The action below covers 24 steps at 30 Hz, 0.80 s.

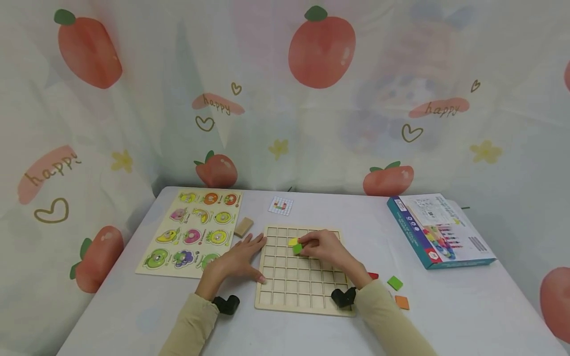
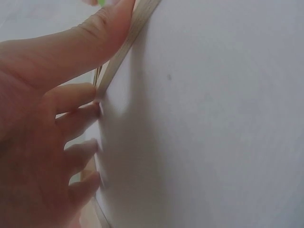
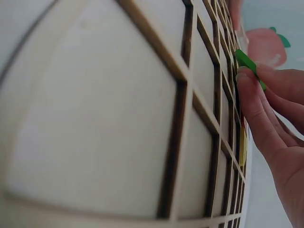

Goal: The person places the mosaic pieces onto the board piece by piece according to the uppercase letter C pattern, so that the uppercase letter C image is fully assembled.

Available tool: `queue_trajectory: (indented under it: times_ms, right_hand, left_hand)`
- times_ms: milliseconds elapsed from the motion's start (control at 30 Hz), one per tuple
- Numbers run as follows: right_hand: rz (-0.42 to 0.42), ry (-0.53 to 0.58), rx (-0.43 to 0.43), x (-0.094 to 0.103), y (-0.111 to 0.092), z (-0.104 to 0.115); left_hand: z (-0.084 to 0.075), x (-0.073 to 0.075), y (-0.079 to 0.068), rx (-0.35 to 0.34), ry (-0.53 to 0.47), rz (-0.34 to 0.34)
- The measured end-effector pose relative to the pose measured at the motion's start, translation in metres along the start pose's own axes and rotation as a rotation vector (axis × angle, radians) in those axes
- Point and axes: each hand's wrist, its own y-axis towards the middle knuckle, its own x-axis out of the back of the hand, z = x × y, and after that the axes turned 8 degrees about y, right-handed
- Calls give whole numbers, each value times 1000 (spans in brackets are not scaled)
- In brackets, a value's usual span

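Note:
A wooden grid board (image 1: 285, 299) lies flat on the table with square recesses divided by thin strips. My right hand (image 1: 326, 248) pinches a small green square tile (image 1: 297, 249) between thumb and fingers, close over the upper part of the grid. In the right wrist view, the green tile (image 3: 245, 61) is tilted in the fingertips. Just beyond it on the board sits a yellow tile (image 1: 293, 242). My left hand (image 1: 237, 259) spreads its fingers along the board's left edge. The left wrist view shows its thumb (image 2: 107, 33) against the board's side.
A fruit puzzle board (image 1: 165, 247) lies at left, with a wooden block (image 1: 243, 227) beside it. A small pattern card (image 1: 281, 205) lies behind the grid. Right of it are loose green (image 1: 395, 283), orange (image 1: 402, 302) and red tiles (image 1: 373, 275), and a box (image 1: 445, 232).

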Motion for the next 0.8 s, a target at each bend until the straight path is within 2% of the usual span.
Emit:
queue_trajectory:
  times_ms: [467,800]
  right_hand:
    - [-14,-124,-30,-13,10,6]
    - [-23,-104,12,-5,-4,2]
  left_hand:
    - [-1,1,-1,19,-23,3]
    - [-2,2,-2,15,-15,2]
